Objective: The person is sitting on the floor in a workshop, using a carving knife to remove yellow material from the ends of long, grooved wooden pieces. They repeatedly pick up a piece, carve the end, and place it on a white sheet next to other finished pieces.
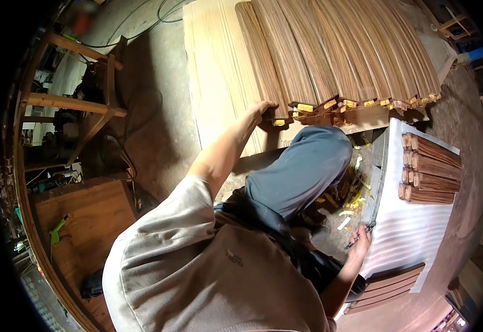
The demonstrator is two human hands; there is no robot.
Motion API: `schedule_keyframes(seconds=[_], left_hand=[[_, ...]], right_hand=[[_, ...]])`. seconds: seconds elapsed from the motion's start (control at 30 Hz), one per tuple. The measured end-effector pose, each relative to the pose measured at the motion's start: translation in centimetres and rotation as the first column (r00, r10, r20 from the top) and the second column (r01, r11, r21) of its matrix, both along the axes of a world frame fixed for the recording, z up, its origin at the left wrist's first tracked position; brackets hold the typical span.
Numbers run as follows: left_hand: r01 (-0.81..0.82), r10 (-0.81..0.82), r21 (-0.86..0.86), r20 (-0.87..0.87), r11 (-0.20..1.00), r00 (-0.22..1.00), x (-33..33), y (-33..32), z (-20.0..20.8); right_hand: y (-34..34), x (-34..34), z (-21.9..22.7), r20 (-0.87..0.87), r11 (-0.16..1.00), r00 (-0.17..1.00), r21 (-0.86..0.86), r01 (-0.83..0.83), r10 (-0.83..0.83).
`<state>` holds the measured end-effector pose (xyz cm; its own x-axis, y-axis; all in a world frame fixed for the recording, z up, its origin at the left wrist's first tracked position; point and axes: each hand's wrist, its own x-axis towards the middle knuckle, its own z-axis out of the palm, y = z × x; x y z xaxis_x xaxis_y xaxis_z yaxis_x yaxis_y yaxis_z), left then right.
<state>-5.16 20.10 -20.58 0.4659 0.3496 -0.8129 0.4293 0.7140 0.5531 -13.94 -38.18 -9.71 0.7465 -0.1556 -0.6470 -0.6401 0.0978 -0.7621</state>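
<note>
My left hand [265, 109] reaches out to the near end of the leftmost long brown wooden piece [261, 61], its fingers closed on that end. A bit of yellow tape or tag [279, 122] shows just below the fingers. Several similar grained pieces [335, 52] lie side by side to the right, with yellow bits on their near ends. Low on the right, my right hand [359, 241] is closed round a small dark tool [353, 243] that looks like scissors or pliers; its exact kind is too small to make out.
Cardboard [214, 72] lies under the long pieces. Yellow and white scraps [352, 202] litter the floor beside my knee. To the right, a white foam-covered surface [402, 232] bears stacked short slats [432, 169] and a slatted wooden piece [388, 288]. A wooden frame [75, 102] stands left.
</note>
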Motion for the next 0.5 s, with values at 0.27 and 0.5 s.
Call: schedule_keyframes(seconds=[0.27,0.5], left_hand=[[0.180,-0.134,-0.074,0.415,0.981,0.900,-4.5,4.2,3.7],[-0.044,0.227,-0.414,0.406,0.909,0.885,-2.3,0.0,19.3]], right_hand=[[-0.4,0.4,0.3,0.021,0.999,0.998,0.004,-0.054,0.054],[10.0,5.4,10.9,0.349,0.940,0.881,-0.229,-0.251,0.320]])
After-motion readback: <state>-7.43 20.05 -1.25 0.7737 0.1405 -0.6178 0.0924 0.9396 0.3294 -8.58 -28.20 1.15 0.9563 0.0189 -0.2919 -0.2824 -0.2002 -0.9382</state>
